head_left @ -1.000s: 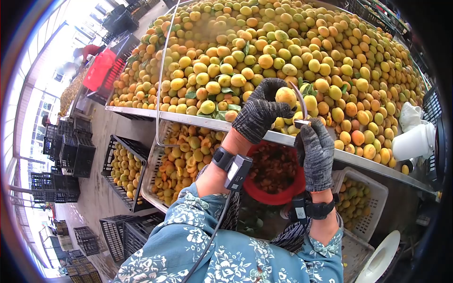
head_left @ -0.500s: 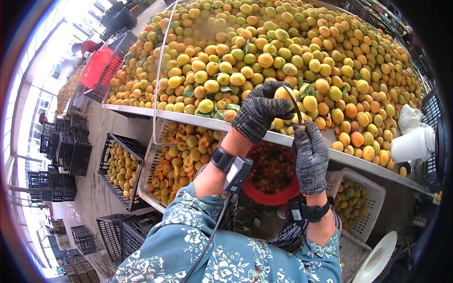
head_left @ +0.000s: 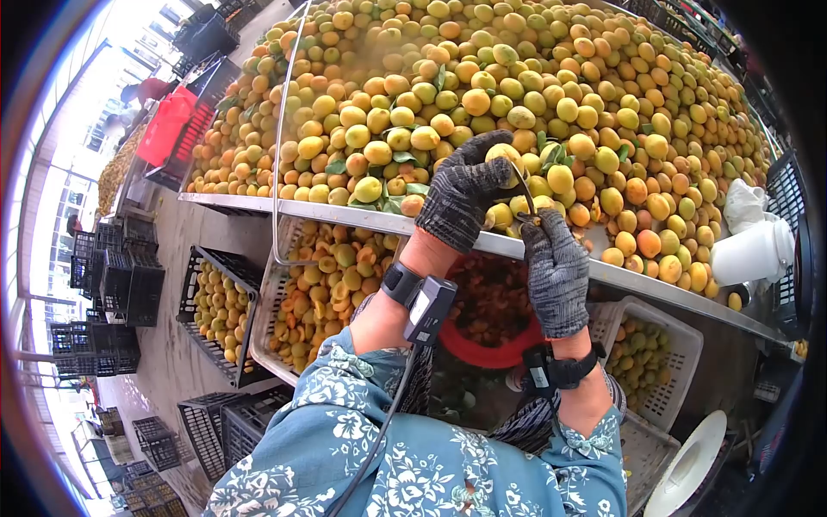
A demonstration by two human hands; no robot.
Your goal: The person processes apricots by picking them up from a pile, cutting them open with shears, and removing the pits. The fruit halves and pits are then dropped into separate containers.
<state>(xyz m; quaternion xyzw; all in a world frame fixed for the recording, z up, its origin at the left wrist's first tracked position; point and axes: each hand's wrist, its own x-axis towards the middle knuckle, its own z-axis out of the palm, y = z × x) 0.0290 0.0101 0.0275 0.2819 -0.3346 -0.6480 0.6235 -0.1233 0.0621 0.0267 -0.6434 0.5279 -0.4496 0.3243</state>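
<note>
By the table, pinching one fruit in left fingers and a curved blade in right fingers, with some cut fruit but far more whole fruit.

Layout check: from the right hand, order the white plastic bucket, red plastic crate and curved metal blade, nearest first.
1. Curved metal blade, held in the gloved right hand
2. White plastic bucket, to the right
3. Red plastic crate, far left
</note>
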